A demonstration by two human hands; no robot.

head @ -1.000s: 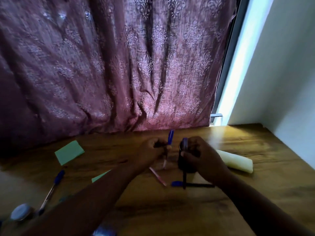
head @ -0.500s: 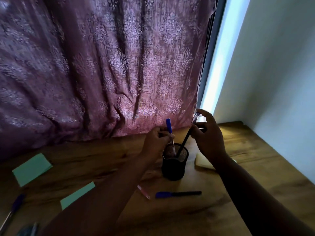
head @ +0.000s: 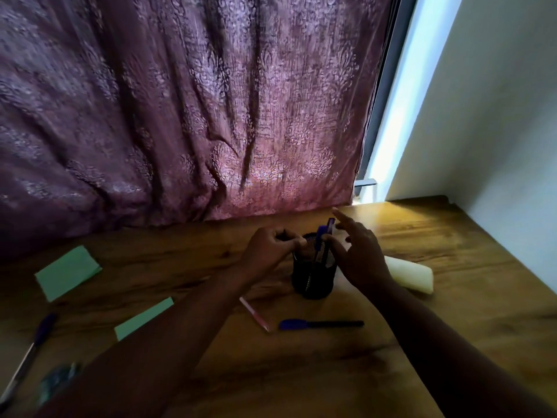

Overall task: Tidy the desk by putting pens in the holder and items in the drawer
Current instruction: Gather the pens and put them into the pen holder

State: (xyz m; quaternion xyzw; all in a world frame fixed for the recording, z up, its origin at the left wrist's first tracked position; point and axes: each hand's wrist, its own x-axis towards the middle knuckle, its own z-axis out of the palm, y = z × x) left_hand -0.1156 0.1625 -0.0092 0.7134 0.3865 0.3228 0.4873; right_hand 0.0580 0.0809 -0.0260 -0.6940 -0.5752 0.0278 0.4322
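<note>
Wood-grain desk [head: 437, 297] fills the lower view, backed by a purple patterned curtain [head: 180, 116] and a pale wall [head: 497, 116] at the right. At the centre the left hand [head: 271, 251] is held with its fingers curled at the rim of the pen holder [head: 313, 276]; whether anything is gripped cannot be told. The right hand [head: 358, 251] is spread wide just beside the holder, fingers straight, nothing held. Two pens [head: 324, 236] stand nearly upright in the black mesh holder, blue caps up, leaning slightly right. Three more pens are seen lying on the desk: a pink pen [head: 254, 314] running diagonally, partly under the left forearm; a blue-capped pen [head: 321, 324] lying left to right, cap to the left; and a third pen [head: 36, 342] at the far left, slanted, blurred. Two green paper notes [head: 67, 273] [head: 144, 318] lie left of the arms. One cream-coloured roll [head: 410, 276], possibly cloth, lies right of the holder.
</note>
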